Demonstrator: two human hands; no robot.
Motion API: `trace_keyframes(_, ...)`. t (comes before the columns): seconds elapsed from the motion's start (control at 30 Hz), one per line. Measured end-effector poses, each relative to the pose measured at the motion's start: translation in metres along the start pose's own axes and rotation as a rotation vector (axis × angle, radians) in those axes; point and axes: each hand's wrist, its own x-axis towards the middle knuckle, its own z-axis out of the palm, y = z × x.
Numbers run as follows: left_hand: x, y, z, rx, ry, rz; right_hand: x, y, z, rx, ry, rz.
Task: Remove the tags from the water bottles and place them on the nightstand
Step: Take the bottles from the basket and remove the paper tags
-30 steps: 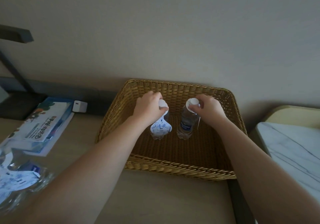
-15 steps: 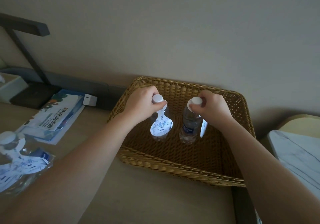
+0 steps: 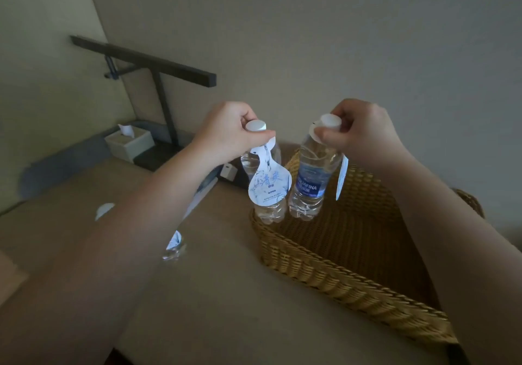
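Two clear water bottles with white caps hang in the air above the left end of a wicker basket. My left hand grips the neck of the left bottle, whose white and blue paper tag hangs down its front. My right hand pinches the cap and neck of the right bottle, which has a blue label; its tag hangs edge-on at its right side. Another tagged bottle lies on the tabletop, mostly hidden by my left forearm.
A beige tabletop carries the basket. At the back left stand a tissue box, a dark desk lamp and a small white cube. A booklet peeks out past my left arm. Walls close the back and left.
Both hands have lifted their bottles up out of the basket, and the view has swung left and lower, toward the tabletop.
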Motion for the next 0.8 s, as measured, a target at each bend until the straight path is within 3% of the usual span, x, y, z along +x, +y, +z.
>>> trace_keyframes(0.2,-0.026,-0.01,-0.067,0.069,0.038,0.006,0.01,-0.067,0.025,0.036,0.002,-0.105)
trace_keyframes(0.4,-0.066,-0.043,-0.105,0.247,-0.023,-0.031,-0.008,-0.104,0.067,0.109,-0.066,-0.139)
trace_keyframes(0.6,-0.108,-0.088,-0.108,0.218,-0.071,-0.111,-0.047,-0.114,0.123,0.106,-0.238,-0.129)
trace_keyframes(0.8,-0.13,-0.121,-0.078,0.157,-0.145,-0.167,-0.087,-0.101,0.172,0.02,-0.301,-0.029)
